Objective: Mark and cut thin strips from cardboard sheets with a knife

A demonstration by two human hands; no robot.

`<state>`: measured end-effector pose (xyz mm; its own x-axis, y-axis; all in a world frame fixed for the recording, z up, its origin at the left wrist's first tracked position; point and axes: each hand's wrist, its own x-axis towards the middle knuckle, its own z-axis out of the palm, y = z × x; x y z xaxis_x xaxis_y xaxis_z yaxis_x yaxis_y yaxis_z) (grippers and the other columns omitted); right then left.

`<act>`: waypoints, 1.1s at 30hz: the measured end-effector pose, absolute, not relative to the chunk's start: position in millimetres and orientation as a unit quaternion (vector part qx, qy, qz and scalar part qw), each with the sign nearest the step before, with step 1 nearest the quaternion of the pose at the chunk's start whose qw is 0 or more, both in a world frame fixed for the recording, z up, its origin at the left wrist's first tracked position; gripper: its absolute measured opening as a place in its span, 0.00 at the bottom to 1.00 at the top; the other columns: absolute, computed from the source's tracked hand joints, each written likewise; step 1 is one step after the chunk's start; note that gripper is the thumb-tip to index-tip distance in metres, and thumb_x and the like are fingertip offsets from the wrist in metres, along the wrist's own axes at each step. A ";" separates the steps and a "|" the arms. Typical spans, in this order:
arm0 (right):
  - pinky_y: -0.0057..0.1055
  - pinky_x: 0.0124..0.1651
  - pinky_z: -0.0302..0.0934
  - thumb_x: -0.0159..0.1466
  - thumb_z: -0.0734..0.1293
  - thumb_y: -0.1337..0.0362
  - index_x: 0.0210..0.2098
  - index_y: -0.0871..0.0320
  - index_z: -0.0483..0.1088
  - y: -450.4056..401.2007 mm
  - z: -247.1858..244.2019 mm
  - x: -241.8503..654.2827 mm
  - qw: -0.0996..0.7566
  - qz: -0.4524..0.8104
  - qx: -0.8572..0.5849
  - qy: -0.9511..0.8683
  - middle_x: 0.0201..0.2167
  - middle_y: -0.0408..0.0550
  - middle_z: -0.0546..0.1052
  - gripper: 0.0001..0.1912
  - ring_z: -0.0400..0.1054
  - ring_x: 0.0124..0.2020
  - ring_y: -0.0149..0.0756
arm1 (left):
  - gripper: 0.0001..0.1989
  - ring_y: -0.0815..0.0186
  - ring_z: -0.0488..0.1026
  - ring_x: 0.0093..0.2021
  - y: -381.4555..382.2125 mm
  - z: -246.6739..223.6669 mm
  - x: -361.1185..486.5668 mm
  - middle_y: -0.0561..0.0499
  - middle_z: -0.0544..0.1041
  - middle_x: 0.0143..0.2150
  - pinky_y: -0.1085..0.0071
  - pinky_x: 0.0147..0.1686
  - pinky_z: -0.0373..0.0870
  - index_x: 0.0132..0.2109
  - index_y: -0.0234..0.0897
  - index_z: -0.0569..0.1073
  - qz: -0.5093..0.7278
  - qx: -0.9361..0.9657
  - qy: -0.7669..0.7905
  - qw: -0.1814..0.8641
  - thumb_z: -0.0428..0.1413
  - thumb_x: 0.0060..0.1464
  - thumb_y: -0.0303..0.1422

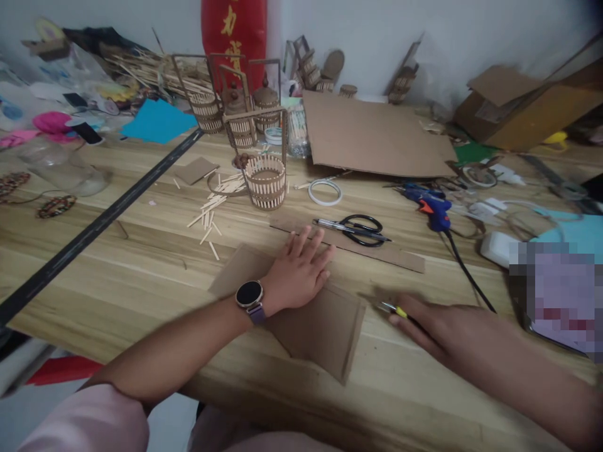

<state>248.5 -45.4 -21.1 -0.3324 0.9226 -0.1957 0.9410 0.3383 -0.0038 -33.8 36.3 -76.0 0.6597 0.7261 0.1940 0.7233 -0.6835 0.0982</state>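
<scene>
My left hand [299, 273] lies flat with fingers apart on a piece of brown cardboard [320, 329], its fingertips close to a long cardboard strip [400, 258]. To the right of the cardboard, my right hand [424, 323] is closed around a slim craft knife [400, 312] with a yellow part and a metal tip; the tip points left toward the cardboard and is slightly blurred. Black-handled scissors [365, 238] and a pen [336, 225] rest on the strip. Beyond my left hand stands a small stick basket [266, 182] with a tall handle.
Loose wooden sticks [210, 210] are scattered left of the basket. A roll of white tape [325, 193] and a blue glue gun [438, 213] lie farther back, with a large cardboard sheet [377, 135] behind. A glass jar [70, 169] lies at left; a phone-like device [560, 301] is at right.
</scene>
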 end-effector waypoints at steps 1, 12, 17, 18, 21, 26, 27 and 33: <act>0.33 0.23 0.50 0.72 0.54 0.48 0.40 0.50 0.74 -41.9 -17.0 238.0 0.102 -0.050 0.561 0.820 0.22 0.47 0.80 0.21 0.75 0.22 0.46 | 0.27 0.40 0.47 0.77 36.3 -76.3 -34.1 0.36 0.53 0.78 0.38 0.71 0.50 0.73 0.37 0.62 0.111 0.911 0.397 0.005 0.45 0.73 0.42; 0.32 0.24 0.36 0.75 0.57 0.59 0.51 0.53 0.72 -21.1 -6.0 173.0 0.240 -0.023 0.522 0.818 0.32 0.51 0.84 0.15 0.80 0.30 0.44 | 0.27 0.39 0.47 0.77 36.0 -75.5 -33.5 0.35 0.53 0.77 0.39 0.72 0.50 0.72 0.35 0.64 0.116 0.911 0.395 0.008 0.46 0.73 0.41; 0.31 0.23 0.37 0.75 0.56 0.59 0.53 0.52 0.72 -21.4 -2.1 170.3 0.242 -0.026 0.523 0.817 0.32 0.51 0.84 0.16 0.80 0.30 0.44 | 0.27 0.39 0.47 0.77 35.8 -75.4 -33.1 0.35 0.53 0.77 0.38 0.71 0.50 0.72 0.35 0.63 0.118 0.912 0.392 0.006 0.46 0.73 0.41; 0.31 0.23 0.36 0.74 0.57 0.59 0.52 0.52 0.72 -21.6 -1.0 169.4 0.246 -0.024 0.526 0.814 0.31 0.51 0.84 0.15 0.80 0.29 0.45 | 0.27 0.39 0.48 0.77 35.7 -75.3 -33.1 0.35 0.53 0.77 0.38 0.71 0.50 0.72 0.35 0.63 0.117 0.912 0.393 0.006 0.46 0.73 0.41; 0.32 0.22 0.38 0.74 0.59 0.60 0.51 0.53 0.73 -22.1 1.9 167.0 0.249 -0.018 0.529 0.811 0.30 0.52 0.84 0.13 0.80 0.28 0.46 | 0.27 0.38 0.47 0.77 35.2 -74.6 -32.5 0.34 0.53 0.77 0.38 0.71 0.50 0.72 0.35 0.64 0.112 0.911 0.397 0.006 0.47 0.72 0.41; 0.33 0.21 0.41 0.72 0.62 0.66 0.43 0.57 0.73 -20.6 2.8 163.4 0.242 -0.002 0.518 0.820 0.25 0.53 0.81 0.08 0.79 0.25 0.45 | 0.27 0.39 0.47 0.77 35.1 -73.4 -31.8 0.36 0.53 0.78 0.38 0.71 0.50 0.73 0.37 0.63 0.109 0.910 0.401 0.010 0.47 0.72 0.41; 0.33 0.20 0.41 0.72 0.61 0.67 0.43 0.57 0.73 -20.1 3.1 162.6 0.243 -0.001 0.516 0.821 0.25 0.53 0.81 0.08 0.79 0.25 0.45 | 0.27 0.40 0.47 0.77 35.3 -73.3 -31.9 0.36 0.53 0.78 0.38 0.72 0.50 0.73 0.37 0.63 0.107 0.909 0.402 0.011 0.47 0.72 0.41; 0.32 0.19 0.36 0.69 0.64 0.72 0.42 0.56 0.75 -21.3 8.4 168.5 0.267 -0.002 0.515 0.815 0.23 0.51 0.81 0.08 0.79 0.24 0.47 | 0.27 0.40 0.47 0.77 36.6 -74.6 -34.1 0.35 0.52 0.78 0.39 0.72 0.50 0.73 0.36 0.63 0.100 0.908 0.406 0.017 0.46 0.73 0.41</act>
<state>168.5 -21.3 8.4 -0.3271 0.8378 -0.4370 0.8395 0.4700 0.2726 -34.1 36.6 -74.6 0.6508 0.7406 0.1675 0.7337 -0.6701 0.1122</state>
